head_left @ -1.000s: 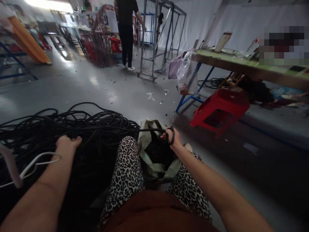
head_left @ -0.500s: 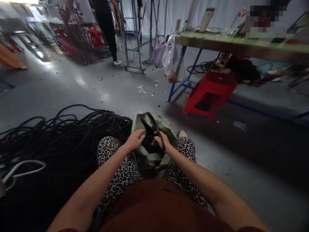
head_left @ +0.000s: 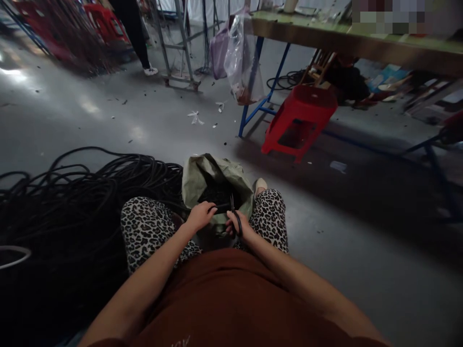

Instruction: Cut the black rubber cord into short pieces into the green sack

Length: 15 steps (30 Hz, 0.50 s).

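Between my knees stands an open sack [head_left: 193,185], pale green, with dark pieces [head_left: 219,192] inside. My left hand [head_left: 201,215] is closed around a black cord [head_left: 221,208] just over the near side of the sack's mouth. The cord's end sticks out to the right of my fingers. My right hand [head_left: 238,224] grips black-handled scissors [head_left: 232,203], blades pointing up and away from me, right at the cord's end. Whether the blades touch the cord I cannot tell. On my left lies a big tangled heap of black cord [head_left: 144,168].
A red plastic stool [head_left: 302,120] stands ahead on the right, by a long table [head_left: 325,41] with blue legs. Plastic bags [head_left: 240,62] hang from the table's corner. A metal frame [head_left: 177,48] and a person's leg [head_left: 139,43] are farther back. White scraps [head_left: 195,117] lie on the floor.
My view has tilted down and turned right. My left hand has closed on the cord and drawn it across the sack's mouth. The scissors are now at the cord's end.
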Each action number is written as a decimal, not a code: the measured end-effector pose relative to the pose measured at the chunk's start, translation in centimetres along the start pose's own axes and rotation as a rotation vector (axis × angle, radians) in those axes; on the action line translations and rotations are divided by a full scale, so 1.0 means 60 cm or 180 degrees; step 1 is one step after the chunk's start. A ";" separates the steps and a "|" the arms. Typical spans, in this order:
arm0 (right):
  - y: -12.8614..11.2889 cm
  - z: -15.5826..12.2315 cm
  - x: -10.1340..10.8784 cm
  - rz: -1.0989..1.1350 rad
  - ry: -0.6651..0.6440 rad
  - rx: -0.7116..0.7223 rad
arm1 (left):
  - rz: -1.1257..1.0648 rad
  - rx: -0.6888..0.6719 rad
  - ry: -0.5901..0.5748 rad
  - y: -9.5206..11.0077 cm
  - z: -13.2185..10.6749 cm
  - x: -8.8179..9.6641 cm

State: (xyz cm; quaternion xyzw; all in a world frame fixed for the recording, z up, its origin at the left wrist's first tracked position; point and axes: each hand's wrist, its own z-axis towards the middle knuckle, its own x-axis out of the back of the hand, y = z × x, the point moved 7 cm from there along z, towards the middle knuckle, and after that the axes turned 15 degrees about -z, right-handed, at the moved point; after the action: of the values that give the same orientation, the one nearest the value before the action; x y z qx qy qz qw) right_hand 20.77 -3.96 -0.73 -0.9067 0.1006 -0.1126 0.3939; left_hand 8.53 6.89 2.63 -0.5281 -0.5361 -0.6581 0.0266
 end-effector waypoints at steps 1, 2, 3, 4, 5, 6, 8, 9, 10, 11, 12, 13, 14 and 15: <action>0.009 -0.003 -0.003 -0.0007 -0.0040 -0.0038 | -0.0007 0.0054 0.0078 -0.002 -0.003 -0.001; 0.017 -0.006 -0.005 -0.0020 -0.0078 -0.0069 | -0.0025 0.0105 0.0143 -0.004 -0.007 -0.002; 0.023 -0.009 -0.006 -0.0046 -0.0107 -0.0104 | -0.0045 0.0148 0.0190 -0.006 -0.010 -0.004; 0.028 -0.011 -0.006 -0.0082 -0.0120 -0.0140 | -0.0062 0.0181 0.0223 -0.007 -0.014 -0.005; 0.032 -0.012 -0.005 -0.0121 -0.0119 -0.0170 | -0.0073 0.0204 0.0248 -0.009 -0.018 -0.006; 0.035 -0.013 -0.004 -0.0168 -0.0109 -0.0195 | -0.0080 0.0217 0.0268 -0.010 -0.021 -0.006; 0.038 -0.015 -0.004 -0.0267 -0.0122 -0.0209 | -0.0101 0.0227 0.0297 -0.012 -0.028 -0.005; 0.039 -0.016 -0.005 -0.0314 -0.0140 -0.0210 | -0.0119 0.0219 0.0306 -0.013 -0.031 -0.005; 0.039 -0.018 -0.007 -0.0350 -0.0161 -0.0199 | -0.0140 0.0204 0.0316 -0.014 -0.033 -0.004; 0.039 -0.020 -0.009 -0.0369 -0.0186 -0.0167 | -0.0157 0.0185 0.0331 -0.014 -0.036 -0.004; 0.038 -0.023 -0.011 -0.0372 -0.0209 -0.0126 | -0.0172 0.0169 0.0352 -0.015 -0.037 -0.004; 0.037 -0.026 -0.013 -0.0364 -0.0217 -0.0093 | -0.0184 0.0162 0.0379 -0.016 -0.039 -0.004; 0.037 -0.029 -0.014 -0.0349 -0.0212 -0.0074 | -0.0197 0.0158 0.0406 -0.016 -0.040 -0.004; 0.037 -0.031 -0.015 -0.0327 -0.0200 -0.0071 | -0.0210 0.0155 0.0421 -0.017 -0.042 -0.004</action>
State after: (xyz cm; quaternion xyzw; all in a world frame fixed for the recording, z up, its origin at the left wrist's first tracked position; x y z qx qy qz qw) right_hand 19.17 -6.50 -1.26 -0.9180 0.0428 -0.1029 0.3805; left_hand 6.37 5.35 2.10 -0.4647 -0.5661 -0.6788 0.0530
